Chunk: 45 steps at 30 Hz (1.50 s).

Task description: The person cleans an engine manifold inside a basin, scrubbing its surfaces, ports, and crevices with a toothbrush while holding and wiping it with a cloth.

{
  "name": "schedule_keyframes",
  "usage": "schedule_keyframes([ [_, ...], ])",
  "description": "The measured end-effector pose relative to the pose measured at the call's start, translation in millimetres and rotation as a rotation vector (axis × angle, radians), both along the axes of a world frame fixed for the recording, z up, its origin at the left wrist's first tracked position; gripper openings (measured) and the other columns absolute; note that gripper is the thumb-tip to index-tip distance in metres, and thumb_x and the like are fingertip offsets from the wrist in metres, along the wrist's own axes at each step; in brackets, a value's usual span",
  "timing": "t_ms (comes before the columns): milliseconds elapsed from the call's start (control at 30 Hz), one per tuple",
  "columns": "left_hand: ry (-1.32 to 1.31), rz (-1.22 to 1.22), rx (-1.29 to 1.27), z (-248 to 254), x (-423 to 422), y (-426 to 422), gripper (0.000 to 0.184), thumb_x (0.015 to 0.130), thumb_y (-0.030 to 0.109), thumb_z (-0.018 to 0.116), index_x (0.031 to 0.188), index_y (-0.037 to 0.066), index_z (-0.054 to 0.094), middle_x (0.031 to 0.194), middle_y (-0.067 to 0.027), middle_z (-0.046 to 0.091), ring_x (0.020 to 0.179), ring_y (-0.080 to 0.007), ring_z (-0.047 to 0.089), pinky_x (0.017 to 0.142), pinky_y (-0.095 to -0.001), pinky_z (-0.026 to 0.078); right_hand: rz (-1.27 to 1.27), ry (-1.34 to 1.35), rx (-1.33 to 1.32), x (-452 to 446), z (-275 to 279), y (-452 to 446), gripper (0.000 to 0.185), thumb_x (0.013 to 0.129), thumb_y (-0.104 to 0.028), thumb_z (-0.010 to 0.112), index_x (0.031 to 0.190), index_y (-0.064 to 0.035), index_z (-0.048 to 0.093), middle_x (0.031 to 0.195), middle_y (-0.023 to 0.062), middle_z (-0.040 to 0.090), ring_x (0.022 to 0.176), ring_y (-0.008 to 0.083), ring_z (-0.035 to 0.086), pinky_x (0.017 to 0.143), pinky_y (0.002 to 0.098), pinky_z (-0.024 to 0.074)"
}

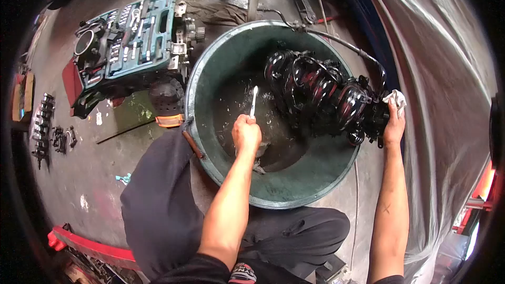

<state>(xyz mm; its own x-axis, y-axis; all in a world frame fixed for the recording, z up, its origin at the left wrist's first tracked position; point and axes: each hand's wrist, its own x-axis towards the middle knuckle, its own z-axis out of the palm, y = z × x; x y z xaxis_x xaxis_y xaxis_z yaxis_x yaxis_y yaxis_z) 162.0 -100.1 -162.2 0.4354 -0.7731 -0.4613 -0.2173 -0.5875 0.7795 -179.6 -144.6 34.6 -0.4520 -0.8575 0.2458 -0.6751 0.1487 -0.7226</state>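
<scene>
Over the inside of a large round green tub (286,200), my left hand (246,134) is closed around the handle of a white toothbrush (254,102), its head pointing up and away from me. A glossy black engine intake manifold (315,87) with curved runners lies across the tub's right side and reaches over the rim. My right hand (394,123) grips the manifold's near right end, with a crumpled white rag (395,98) at the fingertips. The far side of that grip is hidden. Some dark liquid with pale flecks covers the tub's bottom.
A teal socket-set case (139,37) lies open on an engine part at the left. A camshaft-like metal part (42,129) sits on the floor farther left. Grey plastic sheeting (436,73) hangs at the right. A red-edged tray (94,247) is at lower left.
</scene>
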Motion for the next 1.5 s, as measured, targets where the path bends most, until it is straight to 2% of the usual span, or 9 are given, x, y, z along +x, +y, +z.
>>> schedule_keyframes([
  [167, 0.055, -0.081, -0.281, 50, -20, -17, 0.023, 0.091, 0.025, 0.065, 0.095, 0.004, 0.072, 0.090, -0.0197, 0.071, 0.089, -0.0409, 0.068, 0.078, -0.0494, 0.051, 0.006, -0.066, 0.047, 0, -1, 0, 0.051, 0.100, -0.041, 0.059, 0.133, -0.0010, 0.061, 0.125, 0.0055, 0.063, 0.117, 0.0158, 0.055, 0.106, 0.0302, 0.0369],
  [367, 0.045, -0.377, -0.122, 49, -22, -92, 0.033, 0.094, 0.037, 0.063, 0.105, 0.008, 0.075, 0.108, -0.0200, 0.072, 0.108, -0.0410, 0.067, 0.094, -0.0488, 0.053, 0.016, -0.107, 0.038, -17, -6, -3, 0.049, 0.100, -0.036, 0.061, 0.132, 0.0009, 0.061, 0.125, 0.0090, 0.066, 0.116, 0.0171, 0.057, 0.104, 0.0309, 0.0384],
  [700, -0.174, -0.539, 0.082, 99, -5, -101, 0.035, 0.095, 0.042, 0.064, 0.108, 0.012, 0.076, 0.116, -0.0186, 0.071, 0.112, -0.0385, 0.066, 0.096, -0.0477, 0.052, 0.043, -0.036, 0.020, -15, -9, -4, 0.056, 0.097, -0.045, 0.064, 0.131, -0.0009, 0.062, 0.125, 0.0090, 0.067, 0.117, 0.0167, 0.058, 0.103, 0.0305, 0.0395],
  [800, -0.203, -0.537, 0.028, 93, -4, -90, 0.034, 0.094, 0.041, 0.065, 0.105, 0.011, 0.076, 0.114, -0.0190, 0.071, 0.110, -0.0391, 0.066, 0.094, -0.0476, 0.052, 0.047, 0.015, -0.012, -12, -8, 0, 0.056, 0.097, -0.045, 0.064, 0.132, -0.0025, 0.062, 0.126, 0.0077, 0.066, 0.119, 0.0160, 0.058, 0.105, 0.0300, 0.0388],
  [900, -0.150, -0.485, -0.132, 67, 0, -76, 0.034, 0.093, 0.039, 0.065, 0.090, 0.007, 0.076, 0.092, -0.0196, 0.073, 0.092, -0.0362, 0.070, 0.083, -0.0451, 0.052, 0.049, -0.054, -0.015, 1, -3, 6, 0.056, 0.095, -0.045, 0.066, 0.132, -0.0029, 0.062, 0.122, 0.0076, 0.068, 0.114, 0.0159, 0.059, 0.102, 0.0307, 0.0409],
  [933, -0.076, -0.522, -0.062, 64, 4, -75, 0.034, 0.095, 0.041, 0.064, 0.100, 0.011, 0.077, 0.103, -0.0185, 0.073, 0.099, -0.0369, 0.069, 0.087, -0.0477, 0.053, 0.048, -0.046, -0.014, -2, -5, 8, 0.055, 0.095, -0.045, 0.066, 0.131, -0.0030, 0.062, 0.120, 0.0073, 0.068, 0.113, 0.0157, 0.059, 0.101, 0.0306, 0.0414],
  [1033, 0.005, -0.419, -0.112, 62, 16, -65, 0.035, 0.096, 0.041, 0.063, 0.099, 0.009, 0.076, 0.101, -0.0194, 0.072, 0.098, -0.0377, 0.069, 0.086, -0.0481, 0.052, 0.053, -0.015, -0.029, -6, -8, 3, 0.053, 0.095, -0.044, 0.066, 0.129, -0.0033, 0.063, 0.118, 0.0068, 0.068, 0.110, 0.0148, 0.060, 0.099, 0.0304, 0.0425],
  [1400, -0.259, -0.719, 0.103, 87, -6, -164, 0.047, 0.095, 0.040, 0.065, 0.126, 0.005, 0.067, 0.131, -0.0199, 0.064, 0.123, -0.0366, 0.061, 0.105, -0.0447, 0.049, -0.022, -0.037, 0.076, 2, 1, 6, 0.062, 0.096, -0.050, 0.063, 0.140, -0.0063, 0.057, 0.131, 0.0050, 0.063, 0.121, 0.0139, 0.054, 0.106, 0.0282, 0.0367],
  [1500, -0.486, -0.696, -0.020, 110, -7, -148, 0.036, 0.096, 0.042, 0.062, 0.104, 0.010, 0.076, 0.115, -0.0197, 0.071, 0.108, -0.0347, 0.068, 0.095, -0.0435, 0.052, -0.024, -0.051, 0.045, 6, 2, 7, 0.063, 0.092, -0.052, 0.067, 0.136, -0.0066, 0.060, 0.127, 0.0059, 0.065, 0.119, 0.0147, 0.056, 0.105, 0.0289, 0.0375],
])
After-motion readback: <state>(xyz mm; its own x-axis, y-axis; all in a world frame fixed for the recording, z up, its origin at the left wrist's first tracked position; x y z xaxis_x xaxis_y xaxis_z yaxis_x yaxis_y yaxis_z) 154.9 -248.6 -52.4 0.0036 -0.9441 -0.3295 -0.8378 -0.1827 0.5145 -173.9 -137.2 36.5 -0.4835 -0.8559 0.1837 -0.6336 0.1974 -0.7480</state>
